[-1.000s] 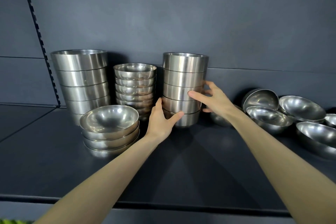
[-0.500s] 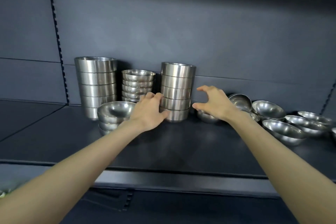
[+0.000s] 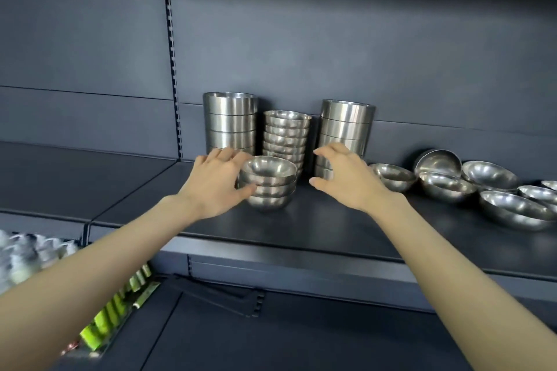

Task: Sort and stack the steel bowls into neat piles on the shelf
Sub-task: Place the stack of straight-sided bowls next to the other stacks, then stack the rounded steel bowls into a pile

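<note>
1. Leftward since half a second ago, the left hand (image 3: 217, 181) leaves the right tall stack (image 3: 346, 129) and cups the low pile (image 3: 269, 187) of round bowls, thumb on its front, fingers round its 9 o'clock side.
2. Right hand (image 3: 346, 178) is off that stack too, hovering before it, fingers spread, bent, holding nothing.
3. Farther back, the low pile sits on the shelf (image 3: 301, 220); loose bowls (image 3: 446, 187) lie at the right tall stack's 3 o'clock.

Shelf (image 3: 328, 220) front bare btwn short bowl stack (image 3: 269, 190) & loose bowls (image 3: 443, 187) at rt. Three tall stacks (image 3: 286, 135) block the back; narrow gaps btwn them.
</note>
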The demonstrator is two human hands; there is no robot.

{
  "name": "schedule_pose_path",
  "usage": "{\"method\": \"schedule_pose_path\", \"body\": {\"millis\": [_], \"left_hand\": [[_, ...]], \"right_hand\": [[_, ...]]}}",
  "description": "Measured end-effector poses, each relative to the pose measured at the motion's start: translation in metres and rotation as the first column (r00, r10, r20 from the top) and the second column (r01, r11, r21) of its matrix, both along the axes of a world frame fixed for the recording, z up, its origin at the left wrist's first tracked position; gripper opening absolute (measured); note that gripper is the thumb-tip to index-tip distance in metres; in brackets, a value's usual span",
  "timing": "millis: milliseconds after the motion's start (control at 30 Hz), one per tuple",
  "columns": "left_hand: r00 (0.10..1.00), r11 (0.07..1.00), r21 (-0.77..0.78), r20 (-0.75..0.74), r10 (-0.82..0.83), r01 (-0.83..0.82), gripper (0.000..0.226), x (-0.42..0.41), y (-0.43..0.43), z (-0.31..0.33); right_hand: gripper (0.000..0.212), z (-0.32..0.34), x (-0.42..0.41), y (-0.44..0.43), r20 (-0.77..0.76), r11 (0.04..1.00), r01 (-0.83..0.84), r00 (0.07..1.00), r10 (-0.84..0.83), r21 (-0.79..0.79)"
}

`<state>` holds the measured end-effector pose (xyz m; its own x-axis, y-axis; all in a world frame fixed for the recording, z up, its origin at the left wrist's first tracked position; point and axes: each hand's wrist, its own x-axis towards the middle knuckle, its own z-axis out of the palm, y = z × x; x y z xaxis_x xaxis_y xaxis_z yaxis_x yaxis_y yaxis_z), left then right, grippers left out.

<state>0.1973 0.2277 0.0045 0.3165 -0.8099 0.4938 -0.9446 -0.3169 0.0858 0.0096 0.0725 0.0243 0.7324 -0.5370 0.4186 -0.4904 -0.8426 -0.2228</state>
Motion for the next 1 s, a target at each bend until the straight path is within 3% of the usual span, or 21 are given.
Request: {"method": "schedule_pose_path", "body": {"millis": [167,300,400,533,667,833,1000], "left_hand": [[0.991,0.998,0.034,-0.13,-0.038,0.043,0.067,0.049,0.004,-0.027],[0.942,0.983,0.034,-0.296,-0.16,0.178,0.076,0.084,-0.009,-0.046],[0.832,0.949,-0.018,-0.475,-0.286,0.316,0.087,0.102,-0.022,-0.058],[0.682,0.921,-0.057,-0.655,-0.326,0.385,0.105,0.111,-0.043,-0.072],[0.524,0.887,-0.111,-0.771,-0.361,0.448,0.111,0.116,-0.065,-0.083],[0.433,0.868,-0.171,-0.811,-0.393,0.467,0.088,0.114,-0.076,-0.087],[0.347,0.845,-0.276,-0.819,-0.456,0.459,0.084,0.109,-0.079,-0.09]], "right_hand": [[0.061,-0.026,0.042,0.013,0.04,0.998,-0.001,0.999,-0.002,0.064],[0.062,-0.045,0.064,0.014,0.113,0.986,0.029,0.992,-0.047,0.164],[0.073,-0.052,0.074,0.014,0.209,0.964,0.053,0.972,-0.109,0.259],[0.097,-0.06,0.079,0.012,0.282,0.906,0.048,0.942,-0.181,0.421],[0.107,-0.072,0.082,0.009,0.331,0.852,0.022,0.916,-0.227,0.523],[0.086,-0.077,0.082,0.005,0.388,0.806,-0.025,0.885,-0.257,0.591],[0.065,-0.081,0.08,0.003,0.452,0.796,-0.069,0.851,-0.268,0.602]]}}
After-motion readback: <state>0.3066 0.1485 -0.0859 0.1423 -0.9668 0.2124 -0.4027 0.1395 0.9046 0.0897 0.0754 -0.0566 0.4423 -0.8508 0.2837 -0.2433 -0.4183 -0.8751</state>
